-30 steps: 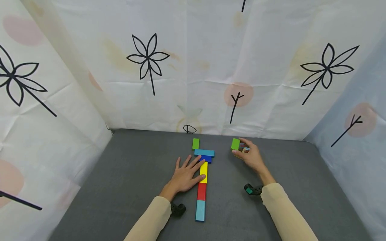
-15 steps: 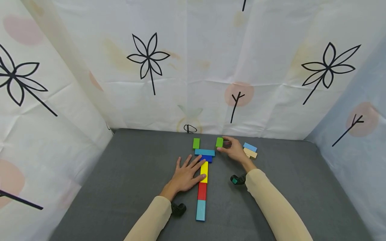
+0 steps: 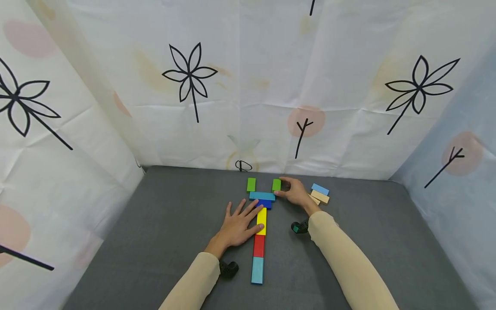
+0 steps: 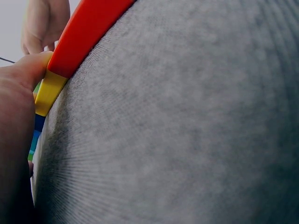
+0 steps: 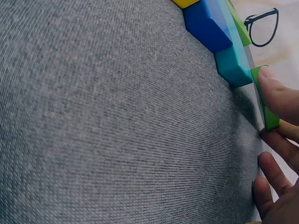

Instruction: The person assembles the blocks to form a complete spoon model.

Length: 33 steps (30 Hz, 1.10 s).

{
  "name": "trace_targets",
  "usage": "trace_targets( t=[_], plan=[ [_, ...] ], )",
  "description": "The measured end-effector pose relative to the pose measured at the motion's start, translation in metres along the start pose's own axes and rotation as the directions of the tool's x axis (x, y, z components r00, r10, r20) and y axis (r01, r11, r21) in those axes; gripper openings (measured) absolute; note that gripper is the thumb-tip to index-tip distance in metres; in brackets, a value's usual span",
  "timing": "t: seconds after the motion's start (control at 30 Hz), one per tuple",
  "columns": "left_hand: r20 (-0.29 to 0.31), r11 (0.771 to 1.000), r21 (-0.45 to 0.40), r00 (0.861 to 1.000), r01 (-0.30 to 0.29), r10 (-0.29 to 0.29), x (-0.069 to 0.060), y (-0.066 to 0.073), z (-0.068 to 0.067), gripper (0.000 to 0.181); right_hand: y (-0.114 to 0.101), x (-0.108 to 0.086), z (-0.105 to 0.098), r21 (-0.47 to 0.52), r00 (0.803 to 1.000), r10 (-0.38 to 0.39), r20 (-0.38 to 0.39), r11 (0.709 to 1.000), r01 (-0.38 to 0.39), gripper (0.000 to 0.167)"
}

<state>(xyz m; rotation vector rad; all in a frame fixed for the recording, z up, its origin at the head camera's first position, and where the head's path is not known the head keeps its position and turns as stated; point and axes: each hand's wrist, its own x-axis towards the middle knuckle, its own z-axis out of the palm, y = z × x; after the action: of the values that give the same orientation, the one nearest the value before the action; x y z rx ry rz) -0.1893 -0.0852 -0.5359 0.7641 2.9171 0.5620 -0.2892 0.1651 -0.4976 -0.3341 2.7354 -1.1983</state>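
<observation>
Grey textured fabric [image 3: 174, 224] is forming the work surface, while a pale back sheet [image 3: 263, 47] printed with black line flowers and blush discs is hanging behind it and a bluish side sheet [image 3: 465, 215] is closing the right. My left hand [image 3: 237, 228] is lying spread, its thumb touching the yellow block [image 3: 261, 217] in a column of coloured blocks. My right hand [image 3: 296, 191] is pinching a green block [image 3: 276, 185] at the right end of the teal bar [image 3: 262, 196]; whether the two are touching, I cannot tell. Another green block [image 3: 251, 184] is lying at the left end.
</observation>
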Motion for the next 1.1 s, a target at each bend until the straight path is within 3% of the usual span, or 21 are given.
trace_targets(
  t=[0.2,0.83,1.1],
  plan=[
    [0.011,1.0,0.006,1.0,0.006,-0.006,-0.0002,0.0009,-0.002,0.069,0.0,0.0024,0.0007,-0.028,1.0,0.0,0.008,1.0,0.0,0.062],
    [-0.051,0.998,-0.037,0.998,-0.043,0.041,-0.0013,-0.0005,0.0001,0.068,-0.0025,0.0043,-0.0017,-0.064,0.999,-0.01,0.035,0.998,0.012,0.055],
    [-0.024,0.999,-0.026,1.0,-0.019,0.018,-0.0001,-0.0026,0.0029,0.069,-0.003,0.0036,-0.0023,-0.08,0.999,-0.016,0.048,0.997,0.02,0.056]
  ],
)
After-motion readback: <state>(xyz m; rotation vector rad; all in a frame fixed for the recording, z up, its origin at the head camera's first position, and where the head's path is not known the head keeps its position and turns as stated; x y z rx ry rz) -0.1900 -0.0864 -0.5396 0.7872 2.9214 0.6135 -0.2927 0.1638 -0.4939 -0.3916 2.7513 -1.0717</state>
